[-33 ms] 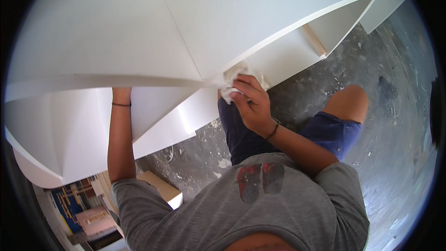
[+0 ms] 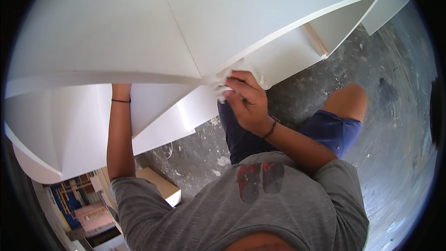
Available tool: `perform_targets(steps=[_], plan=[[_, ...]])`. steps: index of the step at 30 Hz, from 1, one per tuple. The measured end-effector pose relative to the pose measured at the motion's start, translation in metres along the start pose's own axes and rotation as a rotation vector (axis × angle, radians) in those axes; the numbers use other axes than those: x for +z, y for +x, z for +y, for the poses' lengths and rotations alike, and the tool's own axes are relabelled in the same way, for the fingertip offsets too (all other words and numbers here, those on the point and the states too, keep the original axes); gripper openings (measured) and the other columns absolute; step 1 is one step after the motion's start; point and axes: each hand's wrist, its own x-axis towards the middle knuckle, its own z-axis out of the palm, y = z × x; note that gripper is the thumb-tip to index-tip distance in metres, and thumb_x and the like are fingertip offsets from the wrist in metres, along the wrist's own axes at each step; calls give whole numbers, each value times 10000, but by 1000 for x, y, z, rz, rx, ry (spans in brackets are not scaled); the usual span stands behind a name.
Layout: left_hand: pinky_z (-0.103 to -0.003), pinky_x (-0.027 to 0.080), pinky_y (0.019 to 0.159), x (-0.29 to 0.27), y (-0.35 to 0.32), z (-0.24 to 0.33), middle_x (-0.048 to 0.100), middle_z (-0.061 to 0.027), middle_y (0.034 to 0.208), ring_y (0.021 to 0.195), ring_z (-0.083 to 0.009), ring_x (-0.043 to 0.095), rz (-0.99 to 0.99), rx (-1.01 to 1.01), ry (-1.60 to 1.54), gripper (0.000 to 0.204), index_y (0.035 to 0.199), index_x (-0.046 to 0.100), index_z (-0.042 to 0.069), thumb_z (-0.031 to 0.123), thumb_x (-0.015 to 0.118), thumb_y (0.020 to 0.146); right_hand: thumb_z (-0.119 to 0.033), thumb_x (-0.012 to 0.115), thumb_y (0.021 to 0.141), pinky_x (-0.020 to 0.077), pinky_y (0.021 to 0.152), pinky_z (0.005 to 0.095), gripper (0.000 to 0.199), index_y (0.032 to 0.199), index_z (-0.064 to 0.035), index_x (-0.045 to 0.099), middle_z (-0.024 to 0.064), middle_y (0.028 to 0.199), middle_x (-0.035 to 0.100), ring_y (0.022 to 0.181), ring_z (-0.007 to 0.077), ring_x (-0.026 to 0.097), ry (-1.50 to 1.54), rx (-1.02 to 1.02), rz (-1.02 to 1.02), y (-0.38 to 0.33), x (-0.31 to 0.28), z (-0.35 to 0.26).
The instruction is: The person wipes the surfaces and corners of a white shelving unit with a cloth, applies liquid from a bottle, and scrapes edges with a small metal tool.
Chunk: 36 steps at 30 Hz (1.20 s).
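Note:
A large white cabinet of flat panels (image 2: 195,23) fills the upper part of the head view. My right hand (image 2: 248,104) presses a crumpled white cloth (image 2: 223,78) against the front edge of a panel where two boards meet. Its fingers are curled over the cloth, and a dark band sits on the wrist. My left forearm (image 2: 120,135) reaches up along a lower white panel (image 2: 158,111). The left hand is hidden behind the upper board; only the wrist with a thin black band shows.
Stained grey concrete floor (image 2: 371,65) lies to the right and below. My bent knee in blue shorts (image 2: 334,130) is under the right arm. A beige-topped white box (image 2: 160,183) sits by my left side, a blue shelf unit (image 2: 65,202) beyond it.

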Motion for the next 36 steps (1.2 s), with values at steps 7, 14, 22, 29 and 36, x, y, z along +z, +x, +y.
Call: perform_targets(steps=[7, 14, 22, 29, 36], plan=[[-365, 427, 968, -2, 10, 32, 568, -124, 1229, 1129, -233, 542, 122, -136, -159, 431, 1277, 506, 13, 238, 586, 919, 46, 612, 851, 483, 784, 259, 202, 1050, 46, 648, 144, 1101, 569, 926, 204, 600, 49, 35, 3, -11, -7, 31], [-355, 446, 934, 9, 26, 49, 583, -111, 1181, 1083, -223, 562, 277, -288, -454, 411, 1248, 516, 1, 236, 585, 918, 7, 647, 816, 491, 806, 342, 210, 1025, 17, 665, 168, 1064, 577, 953, 304, 579, 21, -155, -64, 24, -1, 4], [-345, 468, 896, -8, 36, 67, 599, -96, 1125, 1030, -211, 584, 429, -386, -715, 389, 1215, 528, -12, 233, 583, 918, -96, 541, 951, 475, 750, 264, 182, 1064, 25, 616, 95, 950, 609, 858, 137, 569, 28, 312, -49, -28, -42, 56], [-343, 505, 825, -61, -9, 102, 611, -84, 1062, 955, -198, 613, 397, -315, -940, 363, 1179, 538, -11, 234, 580, 915, -175, 422, 1026, 412, 792, 217, 206, 1083, -22, 547, -3, 925, 557, 857, 59, 488, 298, 394, 233, -8, -72, 37], [-359, 535, 661, -115, -134, 122, 576, -117, 886, 732, -231, 604, -340, -187, -958, 759, 1248, 416, -22, 415, 759, 731, -221, 513, 994, 421, 780, 218, 237, 1122, -24, 536, 16, 1004, 549, 854, 76, 508, 504, 484, 401, 21, -91, 2]])
